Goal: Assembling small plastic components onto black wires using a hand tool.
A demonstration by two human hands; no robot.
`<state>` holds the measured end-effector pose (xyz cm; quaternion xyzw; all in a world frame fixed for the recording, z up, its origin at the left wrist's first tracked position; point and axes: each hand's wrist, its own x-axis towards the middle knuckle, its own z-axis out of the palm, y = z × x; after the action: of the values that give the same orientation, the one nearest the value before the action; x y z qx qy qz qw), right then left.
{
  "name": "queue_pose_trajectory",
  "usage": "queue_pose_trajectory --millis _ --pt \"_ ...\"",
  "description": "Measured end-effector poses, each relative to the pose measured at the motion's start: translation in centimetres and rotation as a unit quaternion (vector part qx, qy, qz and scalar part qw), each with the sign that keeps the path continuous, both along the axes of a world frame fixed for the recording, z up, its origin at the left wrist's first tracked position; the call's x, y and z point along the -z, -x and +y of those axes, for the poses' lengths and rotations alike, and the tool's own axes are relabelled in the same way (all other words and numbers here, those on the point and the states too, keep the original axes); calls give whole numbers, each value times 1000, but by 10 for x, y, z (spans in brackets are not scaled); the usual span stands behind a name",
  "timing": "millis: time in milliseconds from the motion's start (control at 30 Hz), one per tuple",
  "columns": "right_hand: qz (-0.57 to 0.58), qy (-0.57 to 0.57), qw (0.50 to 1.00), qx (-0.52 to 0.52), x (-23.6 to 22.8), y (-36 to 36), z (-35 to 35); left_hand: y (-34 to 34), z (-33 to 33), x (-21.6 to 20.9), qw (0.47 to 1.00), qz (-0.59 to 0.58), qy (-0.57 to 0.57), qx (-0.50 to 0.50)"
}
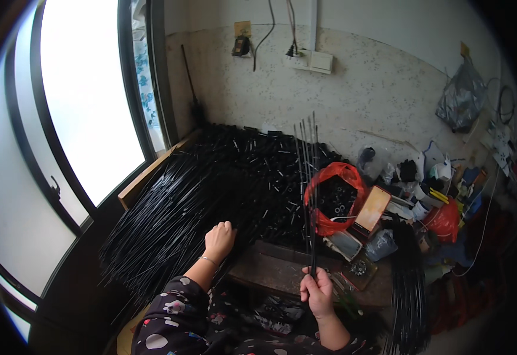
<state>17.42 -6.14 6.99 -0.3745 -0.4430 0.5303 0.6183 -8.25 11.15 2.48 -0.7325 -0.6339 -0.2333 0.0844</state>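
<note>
My right hand is closed round the lower ends of several thin black rods. They stand nearly upright and fan slightly apart toward their tips. My left hand is closed, knuckles up, at the near edge of a heap of small black tube-like parts. Whatever its fingers hold, if anything, is hidden. Beside that hand, a wide bundle of long thin black rods lies fanned out toward the left.
A red plastic bag holding small ring-like parts stands right of the heap. A phone with a lit screen leans beside it. More black rods hang at the right. A wooden board edges the heap near the window.
</note>
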Motion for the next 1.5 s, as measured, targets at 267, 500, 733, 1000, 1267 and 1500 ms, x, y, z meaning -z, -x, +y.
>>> queue_pose_trajectory --millis 267,500,733,1000,1267,1500 --pt "-34 20 999 -14 5 -5 -18 2 16 -5 993 -98 35 -55" --pt "-29 12 1000 2 8 0 -19 -21 22 18 997 45 67 13" --pt "-41 31 999 10 13 -2 -14 -20 21 0 995 -43 83 -19" --pt "-64 45 997 12 10 9 -3 -35 47 5 997 -22 58 -35" --pt "-31 42 999 12 4 5 9 -37 22 -64 897 -435 -14 72" --pt "-62 -81 994 26 3 18 22 -125 -74 -109 452 -718 420 322"
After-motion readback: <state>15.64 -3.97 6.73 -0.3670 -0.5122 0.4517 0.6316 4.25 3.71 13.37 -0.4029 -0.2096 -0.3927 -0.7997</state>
